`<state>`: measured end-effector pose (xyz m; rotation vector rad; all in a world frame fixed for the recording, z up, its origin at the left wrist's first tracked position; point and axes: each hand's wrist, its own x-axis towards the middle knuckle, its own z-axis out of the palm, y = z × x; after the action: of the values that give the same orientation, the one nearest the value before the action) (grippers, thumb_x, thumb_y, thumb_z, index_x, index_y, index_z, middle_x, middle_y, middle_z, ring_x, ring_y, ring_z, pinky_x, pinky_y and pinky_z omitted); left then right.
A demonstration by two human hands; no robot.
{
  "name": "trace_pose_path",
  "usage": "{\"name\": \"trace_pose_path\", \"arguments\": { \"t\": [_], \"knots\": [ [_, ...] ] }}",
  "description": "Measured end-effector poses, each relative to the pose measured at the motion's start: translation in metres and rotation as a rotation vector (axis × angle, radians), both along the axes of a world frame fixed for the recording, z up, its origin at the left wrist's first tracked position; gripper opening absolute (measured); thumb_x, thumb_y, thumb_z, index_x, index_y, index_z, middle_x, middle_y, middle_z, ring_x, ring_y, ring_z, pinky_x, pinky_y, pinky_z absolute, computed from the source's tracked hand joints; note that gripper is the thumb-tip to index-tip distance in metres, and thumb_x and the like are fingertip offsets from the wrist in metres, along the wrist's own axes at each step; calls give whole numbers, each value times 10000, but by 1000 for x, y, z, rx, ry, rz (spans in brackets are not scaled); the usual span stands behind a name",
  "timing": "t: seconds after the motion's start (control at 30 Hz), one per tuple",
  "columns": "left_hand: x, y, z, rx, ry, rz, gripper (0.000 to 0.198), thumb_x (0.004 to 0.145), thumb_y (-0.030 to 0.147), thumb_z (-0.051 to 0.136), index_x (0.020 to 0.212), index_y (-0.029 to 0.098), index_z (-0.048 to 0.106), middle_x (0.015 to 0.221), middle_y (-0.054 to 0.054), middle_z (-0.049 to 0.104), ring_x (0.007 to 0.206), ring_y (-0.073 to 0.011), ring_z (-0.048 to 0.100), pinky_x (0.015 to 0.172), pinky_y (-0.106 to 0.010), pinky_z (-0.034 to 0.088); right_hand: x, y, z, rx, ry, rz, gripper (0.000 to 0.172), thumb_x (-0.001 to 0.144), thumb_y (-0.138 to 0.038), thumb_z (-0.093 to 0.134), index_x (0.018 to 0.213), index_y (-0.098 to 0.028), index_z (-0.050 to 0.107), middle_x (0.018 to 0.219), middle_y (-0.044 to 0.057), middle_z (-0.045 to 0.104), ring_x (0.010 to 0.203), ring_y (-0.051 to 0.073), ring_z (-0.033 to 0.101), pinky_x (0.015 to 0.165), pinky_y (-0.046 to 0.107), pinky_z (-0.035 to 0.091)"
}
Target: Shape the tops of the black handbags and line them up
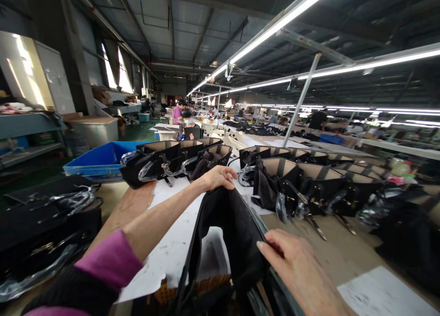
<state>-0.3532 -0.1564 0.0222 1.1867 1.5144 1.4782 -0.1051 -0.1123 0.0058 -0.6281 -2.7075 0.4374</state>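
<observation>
A black fabric bag piece (pixel 237 224) stands in front of me, its long upper edge running away from me and its middle open. With the fingers pinched, my left hand (pixel 218 177) grips its far upper corner. My right hand (pixel 292 256) is closer to me and has thumb and fingers closed on the right upper edge. White paper (pixel 172 233) lies under the piece and shows through the opening. The lower part of the piece runs out of the picture at the bottom, over something yellow and basket-like (pixel 165 294).
Rows of black handbags with beige linings stand beyond my left hand (pixel 165 160) and to the right (pixel 316 187). A blue bin (pixel 99 160) sits at the left back. More black bags (pixel 44 242) with plastic-wrapped handles lie at left. A metal post (pixel 302 98) rises from the table.
</observation>
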Motion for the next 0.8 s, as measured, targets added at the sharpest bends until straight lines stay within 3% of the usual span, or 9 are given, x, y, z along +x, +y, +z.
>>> {"name": "trace_pose_path", "arguments": {
  "t": [0.13,0.23,0.3,0.37,0.47,0.6,0.7,0.8],
  "knots": [
    [10,26,-5,-37,80,-142,241,448,68,671,678,110,610,520,11,600,501,-103,536,560,-226,400,-6,-11,-6,-33,-122,-22,293,741,-391,462,527,-212,371,533,0,524,495,150,450,458,257,250],
    [9,31,-10,-39,124,-83,252,484,48,642,726,111,611,580,2,617,546,-103,539,602,-229,404,-22,-3,-5,-89,-132,-36,296,769,-421,427,562,-213,390,542,2,531,520,156,469,475,256,264],
    [8,21,-8,-32,158,-15,379,507,69,651,880,121,603,763,-39,651,687,-135,574,688,-249,414,-36,8,0,-128,-86,-43,243,764,-419,443,632,-216,433,594,0,555,562,159,497,504,253,296],
    [12,0,-2,-28,219,117,550,534,144,682,1064,144,538,995,-95,618,888,-188,565,783,-280,404,-53,21,4,-174,-30,-33,191,734,-401,495,780,-217,474,723,7,593,650,168,530,558,256,337],
    [36,-52,5,-42,358,405,678,574,300,694,1195,183,449,1181,-130,524,1087,-254,471,877,-327,359,-81,39,7,-229,-3,44,380,681,-369,564,1011,-206,468,949,37,592,811,198,542,668,285,374],
    [84,-127,-10,-151,448,646,694,572,378,686,1210,264,439,1244,-84,485,1151,-283,415,941,-365,304,-116,53,3,-212,71,184,524,672,-293,577,1171,-203,443,1168,62,517,984,216,496,795,305,355],
    [116,-159,-35,-295,484,770,820,492,362,727,1240,290,398,1244,-73,486,1147,-314,412,932,-399,315,-137,57,0,-158,78,329,435,675,-243,566,1108,-223,531,1089,33,578,979,203,505,796,282,345],
    [135,-169,-53,-406,517,815,626,659,383,582,1240,248,391,1132,-73,571,1051,-271,500,876,-385,366,-148,58,1,-108,-21,454,224,682,-231,549,887,-222,640,830,-4,641,818,172,549,713,250,349]
  ]
}}
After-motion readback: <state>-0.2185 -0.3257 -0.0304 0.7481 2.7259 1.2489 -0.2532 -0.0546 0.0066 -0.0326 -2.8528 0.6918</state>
